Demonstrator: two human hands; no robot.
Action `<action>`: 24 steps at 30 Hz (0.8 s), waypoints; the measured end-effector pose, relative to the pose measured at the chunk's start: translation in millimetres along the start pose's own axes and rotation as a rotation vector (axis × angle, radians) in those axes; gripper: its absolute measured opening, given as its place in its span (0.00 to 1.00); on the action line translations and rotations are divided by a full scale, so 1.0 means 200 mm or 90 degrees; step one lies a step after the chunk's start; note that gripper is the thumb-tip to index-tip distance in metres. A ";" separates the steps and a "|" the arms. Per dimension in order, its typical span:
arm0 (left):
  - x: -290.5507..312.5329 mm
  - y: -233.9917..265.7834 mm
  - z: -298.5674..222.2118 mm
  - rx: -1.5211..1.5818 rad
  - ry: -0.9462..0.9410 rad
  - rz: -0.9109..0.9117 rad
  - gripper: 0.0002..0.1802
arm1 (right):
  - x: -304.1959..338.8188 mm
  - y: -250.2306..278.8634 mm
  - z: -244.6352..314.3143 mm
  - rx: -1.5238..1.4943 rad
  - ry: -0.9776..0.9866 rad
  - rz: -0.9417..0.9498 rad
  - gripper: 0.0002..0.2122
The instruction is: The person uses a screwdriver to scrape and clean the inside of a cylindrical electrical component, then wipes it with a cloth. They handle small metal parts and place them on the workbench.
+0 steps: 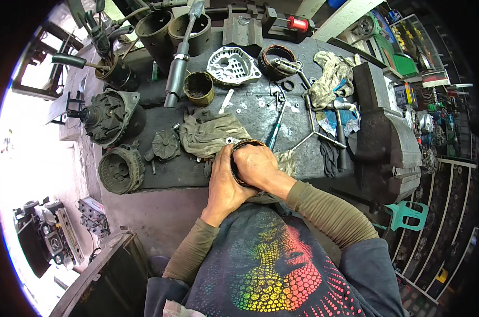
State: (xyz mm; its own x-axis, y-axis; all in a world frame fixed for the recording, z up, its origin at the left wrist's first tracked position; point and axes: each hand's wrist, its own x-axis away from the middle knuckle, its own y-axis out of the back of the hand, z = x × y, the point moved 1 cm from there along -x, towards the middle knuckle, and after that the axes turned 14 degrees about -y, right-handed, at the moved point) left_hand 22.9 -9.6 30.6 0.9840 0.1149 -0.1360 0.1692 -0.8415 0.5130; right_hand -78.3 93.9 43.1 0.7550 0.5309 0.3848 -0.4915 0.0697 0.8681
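Note:
At the bench's front edge, close to my body, I hold a stator ring [245, 141] with dark windings and some copper colour on its rim. My left hand [223, 182] wraps round its left side, fingers pressed against the outer wall. My right hand [259, 168] is curled into the ring's opening with its fingers bent down. Those fingertips, and whatever they may grip, are hidden. A grimy grey rag [210, 132] lies just beyond my left hand. To the right of the ring a screwdriver [274, 132] with a blue handle rests on the bench.
A pale metal housing [231, 66] and another wound ring [266, 68] stand farther back. Left are a rotor assembly [110, 116] and a round housing [120, 169]. A hammer [341, 134], a cross-handled wrench [311, 119] and a large vise [384, 142] occupy the right.

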 end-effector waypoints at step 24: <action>-0.04 -0.02 0.00 -0.009 -0.011 -0.001 0.71 | -0.02 0.02 -0.04 -0.091 -0.029 0.045 0.08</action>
State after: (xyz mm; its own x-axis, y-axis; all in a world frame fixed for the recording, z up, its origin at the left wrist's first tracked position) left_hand 14.0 -7.5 28.8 0.9825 0.1076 -0.1517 0.1723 -0.8340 0.5242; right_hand -86.5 98.3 42.3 0.7335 0.5006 0.4597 -0.5985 0.1552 0.7860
